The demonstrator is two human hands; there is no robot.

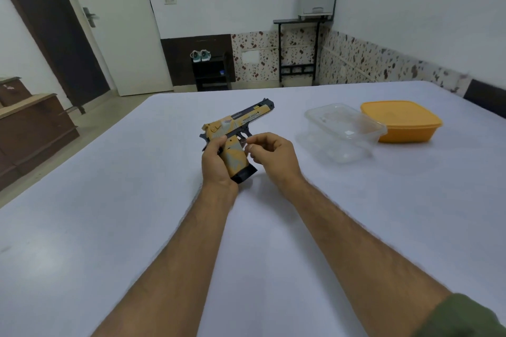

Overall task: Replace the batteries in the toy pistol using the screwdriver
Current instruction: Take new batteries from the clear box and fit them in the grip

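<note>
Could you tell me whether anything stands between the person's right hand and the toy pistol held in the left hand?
Nothing visible does. The left hand grips the toy pistol by its handle, and the right hand is just beside it, fingertips near the trigger area. The clear container and orange container sit off to the right.

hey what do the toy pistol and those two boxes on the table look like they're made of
Toy pistol: likely molded plastic, matte yellow-orange with dark slide and printed lettering. Clear container: thin transparent plastic; the table shows through and its walls glint. Orange container: opaque plastic, smooth with a soft sheen and a fitted lid.
</note>
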